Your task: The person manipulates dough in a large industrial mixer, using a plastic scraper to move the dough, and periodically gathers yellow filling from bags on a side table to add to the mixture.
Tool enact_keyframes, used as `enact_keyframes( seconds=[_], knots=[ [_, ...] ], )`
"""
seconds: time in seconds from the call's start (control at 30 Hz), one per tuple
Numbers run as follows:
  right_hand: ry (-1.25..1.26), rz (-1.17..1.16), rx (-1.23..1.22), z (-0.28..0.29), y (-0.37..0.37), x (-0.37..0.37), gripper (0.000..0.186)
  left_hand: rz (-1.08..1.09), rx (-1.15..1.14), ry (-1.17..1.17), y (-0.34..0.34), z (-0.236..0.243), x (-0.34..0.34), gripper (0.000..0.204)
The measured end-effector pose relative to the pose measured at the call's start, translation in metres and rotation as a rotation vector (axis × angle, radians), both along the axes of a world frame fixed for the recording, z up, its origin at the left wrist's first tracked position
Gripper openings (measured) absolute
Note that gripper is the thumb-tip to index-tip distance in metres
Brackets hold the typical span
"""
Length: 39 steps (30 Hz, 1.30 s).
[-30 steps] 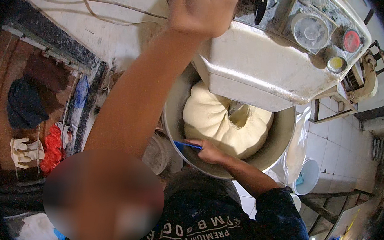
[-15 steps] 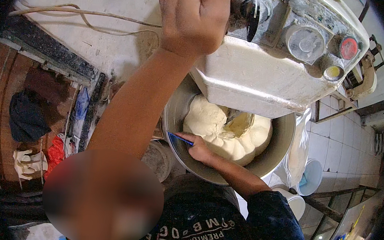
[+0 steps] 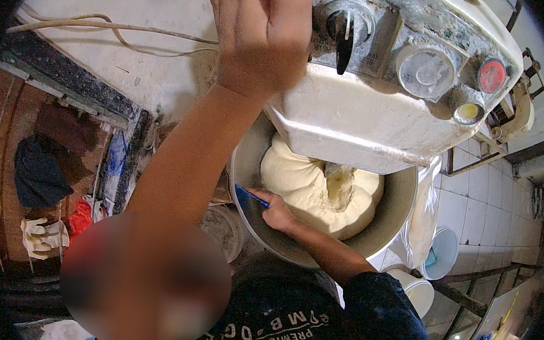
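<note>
A large mass of pale dough fills much of the metal mixing bowl, bunched in folds around a hollow near its middle. Above it juts the white head of a mixer, hiding the far part of the bowl. My right hand reaches in over the near rim, fingers closed on a thin blue scraper at the bowl's left wall, beside the dough. Against the left side of the mixer head, my left hand is raised with fingers stretched upward; the fingertips are cut off by the picture's top edge.
A black knob, a round dial and a red button sit on the mixer's front. Cables run along the wall at left. Right of the bowl stand a plastic sack and white buckets. Cloths hang at far left.
The dough has turned and its folds and hollow have shifted. My right hand and the scraper have moved slightly left. My left hand stays against the mixer head as the view shifts a little.
</note>
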State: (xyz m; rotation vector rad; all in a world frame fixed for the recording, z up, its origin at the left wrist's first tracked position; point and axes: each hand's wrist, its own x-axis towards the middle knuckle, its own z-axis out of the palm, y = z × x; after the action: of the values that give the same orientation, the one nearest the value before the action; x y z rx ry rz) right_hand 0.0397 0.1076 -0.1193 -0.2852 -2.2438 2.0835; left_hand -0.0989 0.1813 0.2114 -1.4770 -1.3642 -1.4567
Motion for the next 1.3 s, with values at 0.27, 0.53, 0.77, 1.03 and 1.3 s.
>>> enact_keyframes(
  seconds=[0.27, 0.53, 0.77, 1.03, 1.3],
  knots=[
    [0.072, -0.061, 0.028, 0.004, 0.0, -0.013, 0.061, -0.018, 0.027, 0.034, -0.003, -0.001, 0.003, 0.035],
    [0.102, -0.126, 0.119, -0.002, 0.001, -0.029, 0.064, -0.066, 0.038, 0.027, 0.0, -0.001, -0.002, 0.035],
    [0.107, -0.183, 0.121, -0.001, -0.001, -0.033, 0.065, -0.042, 0.029, -0.058, 0.002, -0.004, -0.002, 0.035],
    [0.036, -0.212, 0.078, -0.009, 0.002, -0.047, 0.068, -0.035, -0.009, -0.128, -0.001, -0.006, 0.0, 0.041],
    [0.14, -0.28, 0.082, -0.012, 0.008, -0.057, 0.064, 0.078, -0.068, 0.014, -0.002, -0.004, -0.006, 0.049]
  ],
)
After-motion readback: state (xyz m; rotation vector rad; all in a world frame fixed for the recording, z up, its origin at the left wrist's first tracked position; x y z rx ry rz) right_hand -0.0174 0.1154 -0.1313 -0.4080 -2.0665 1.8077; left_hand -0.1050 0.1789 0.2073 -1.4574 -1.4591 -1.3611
